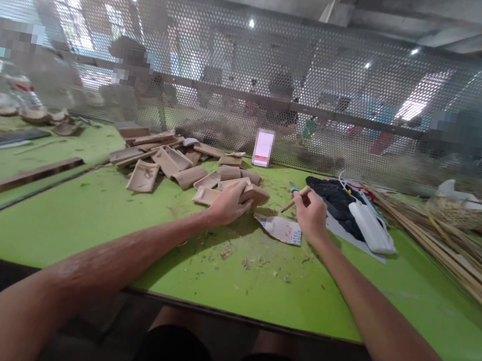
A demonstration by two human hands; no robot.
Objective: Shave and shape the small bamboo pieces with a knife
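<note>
My left hand [230,203] is closed around a pale bamboo piece [257,194], held just above the table beside the pile. In the fingers of my right hand [311,213] is a slim wooden stick-like tool [289,205], slanting down to the left; I cannot make out its tip. A small teal and grey object [293,186] shows right behind it. Between my hands lies a torn printed paper scrap [281,229]. Several cut bamboo pieces [173,160] are heaped to the left, and one trough-shaped piece [143,177] sits at the heap's front.
Shavings [246,263] litter the green table [317,300]. A phone [263,147] stands against the perforated screen [221,83]. To the right are a black glove-like cloth [335,202], a white device [371,227] and long bamboo strips [448,248]. A wooden bar [11,183] lies left. People sit beyond the screen.
</note>
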